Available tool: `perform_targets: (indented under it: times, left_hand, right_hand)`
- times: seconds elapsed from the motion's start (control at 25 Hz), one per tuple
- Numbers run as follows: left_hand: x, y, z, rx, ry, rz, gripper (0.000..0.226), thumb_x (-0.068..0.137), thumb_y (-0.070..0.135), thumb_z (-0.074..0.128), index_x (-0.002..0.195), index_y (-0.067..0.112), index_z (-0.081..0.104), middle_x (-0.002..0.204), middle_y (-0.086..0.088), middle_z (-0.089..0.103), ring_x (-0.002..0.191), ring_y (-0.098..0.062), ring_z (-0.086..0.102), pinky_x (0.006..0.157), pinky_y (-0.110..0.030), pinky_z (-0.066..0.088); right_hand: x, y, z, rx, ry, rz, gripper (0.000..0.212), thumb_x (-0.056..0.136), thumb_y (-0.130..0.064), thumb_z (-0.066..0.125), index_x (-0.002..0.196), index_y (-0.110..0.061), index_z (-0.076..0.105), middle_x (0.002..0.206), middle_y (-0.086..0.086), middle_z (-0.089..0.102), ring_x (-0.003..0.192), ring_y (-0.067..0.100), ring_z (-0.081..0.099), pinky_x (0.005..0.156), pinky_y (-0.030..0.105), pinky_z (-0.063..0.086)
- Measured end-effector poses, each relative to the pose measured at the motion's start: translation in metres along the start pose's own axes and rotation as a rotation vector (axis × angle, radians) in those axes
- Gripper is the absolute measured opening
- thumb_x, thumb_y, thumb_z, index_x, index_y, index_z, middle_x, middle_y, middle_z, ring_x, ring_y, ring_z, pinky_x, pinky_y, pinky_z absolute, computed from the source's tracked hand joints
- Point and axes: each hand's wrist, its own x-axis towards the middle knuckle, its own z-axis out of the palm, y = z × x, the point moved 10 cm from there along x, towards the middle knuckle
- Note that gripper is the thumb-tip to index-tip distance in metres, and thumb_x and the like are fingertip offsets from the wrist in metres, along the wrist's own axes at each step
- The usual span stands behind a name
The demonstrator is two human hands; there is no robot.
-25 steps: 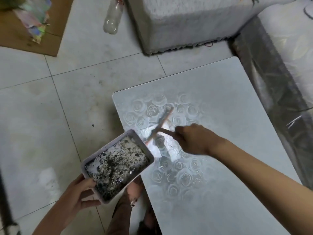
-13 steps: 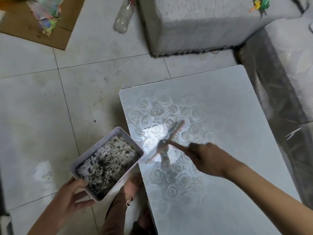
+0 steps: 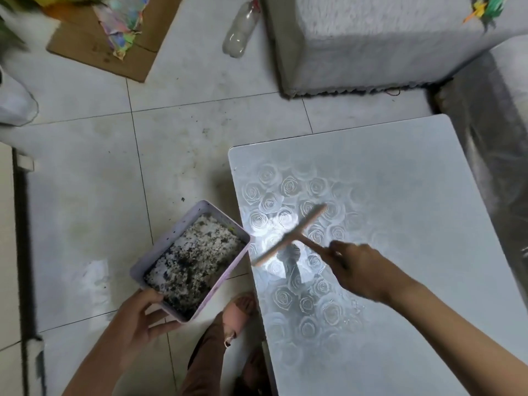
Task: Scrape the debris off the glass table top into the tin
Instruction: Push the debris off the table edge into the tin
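Over table (image 3: 414, 195), right hand (image 3: 357, 270) gripping scraper (image 3: 291, 235), left hand (image 3: 137, 324) holding tin (image 3: 167, 241)

I am looking down at a floor (image 3: 85, 195) of large pale tiles with thin dark joints, marked with dark specks and smudges and one chalky white patch (image 3: 95, 278). Far off to my left a flat sheet of brown cardboard (image 3: 85, 55) lies on the tiles with a crumpled, many-coloured paper (image 3: 121, 21) on top of it. A clear plastic bottle (image 3: 241, 32) lies on its side just beside a big block covered in white fuzzy cloth (image 3: 371, 44); something bright green and orange (image 3: 485, 7) sits on its far right corner. To my right runs a grey, shiny-covered piece of furniture (image 3: 485, 138). At my left edge are a white bag (image 3: 14, 104) and a dark strip (image 3: 21, 238).
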Motion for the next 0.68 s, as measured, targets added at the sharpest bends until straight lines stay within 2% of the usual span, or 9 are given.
perform_targets:
  times: [0.08,0.12,0.28,0.4,0.56,0.68]
  left_hand:
    - [0.002,0.000,0.002,-0.001,-0.011,0.002,0.025,0.091,0.001,0.041,0.114,0.004,0.049,0.101,-0.013,0.057,0.085,-0.034,0.058,0.047,-0.043,0.057]
    - [0.002,-0.002,0.002,0.009,-0.013,0.003,0.024,0.091,0.000,0.041,0.114,0.004,0.050,0.101,-0.014,0.057,0.085,-0.034,0.058,0.047,-0.043,0.057]
    - [-0.019,-0.017,-0.010,-0.045,-0.024,0.074,0.018,0.090,0.000,0.042,0.102,0.002,0.055,0.097,-0.017,0.060,0.080,-0.036,0.062,0.048,-0.041,0.057]
    - [-0.046,-0.034,-0.031,-0.076,-0.008,0.123,0.016,0.089,0.001,0.043,0.097,0.002,0.057,0.092,-0.018,0.062,0.065,-0.035,0.069,0.049,-0.041,0.058]
    - [-0.084,-0.048,-0.071,-0.091,0.037,0.189,0.018,0.089,0.006,0.045,0.100,0.003,0.058,0.089,-0.019,0.064,0.060,-0.034,0.070,0.048,-0.038,0.057]
    - [-0.118,-0.057,-0.109,-0.093,0.076,0.231,0.018,0.089,0.008,0.046,0.100,0.004,0.060,0.082,-0.017,0.068,0.060,-0.033,0.070,0.049,-0.036,0.057]
  right_hand:
    - [-0.016,0.015,0.008,-0.082,-0.018,0.076,0.027,0.100,-0.036,0.035,0.099,-0.018,0.055,0.079,0.000,0.060,0.061,0.017,0.053,0.053,0.028,0.042]
    - [-0.023,0.016,0.009,-0.101,0.004,0.082,0.027,0.100,-0.037,0.034,0.101,-0.019,0.055,0.081,0.000,0.061,0.065,0.018,0.055,0.054,0.028,0.042]
    - [-0.050,-0.025,0.004,0.023,0.170,-0.058,0.025,0.100,-0.038,0.034,0.108,-0.024,0.053,0.084,0.002,0.066,0.076,0.026,0.061,0.066,0.036,0.050]
    - [-0.064,-0.061,0.012,0.005,0.211,-0.151,0.026,0.100,-0.032,0.036,0.114,-0.019,0.054,0.090,0.005,0.068,0.080,0.028,0.061,0.071,0.039,0.052]
    - [-0.089,-0.109,0.027,0.048,0.225,-0.269,0.027,0.100,-0.033,0.037,0.116,-0.019,0.054,0.094,0.008,0.068,0.078,0.031,0.061,0.070,0.040,0.053]
    - [-0.115,-0.146,0.041,0.076,0.182,-0.332,0.026,0.098,-0.035,0.040,0.116,-0.023,0.055,0.092,0.007,0.069,0.071,0.029,0.059,0.064,0.036,0.052]
